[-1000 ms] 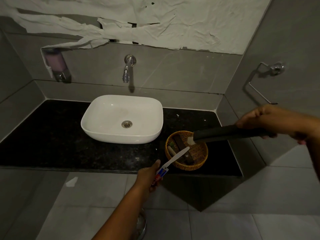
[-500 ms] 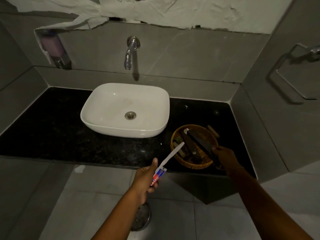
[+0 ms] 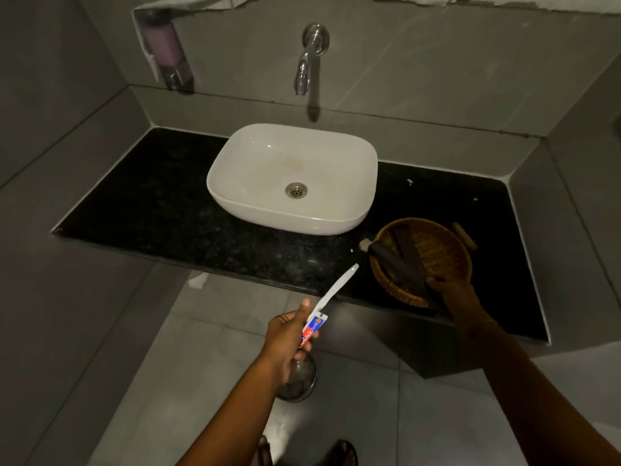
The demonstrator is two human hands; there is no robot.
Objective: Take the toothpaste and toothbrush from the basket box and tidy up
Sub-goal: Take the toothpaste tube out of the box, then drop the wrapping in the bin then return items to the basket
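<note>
My left hand holds a white toothbrush together with a small red and blue toothpaste tube, out in front of the counter edge. A round woven basket sits on the black counter at the right. My right hand is at the basket's near rim, fingers closed on the end of a long dark flat packet that lies across the basket. Another dark packet rests inside.
A white basin stands mid-counter under a wall tap. A soap dispenser hangs at the left. A small brown item lies behind the basket. A steel bin is on the floor below my left hand.
My right hand brought the dark packet down from the air into the basket and stays on it. The view tilted downward. My left hand kept the toothbrush and toothpaste nearly still.
</note>
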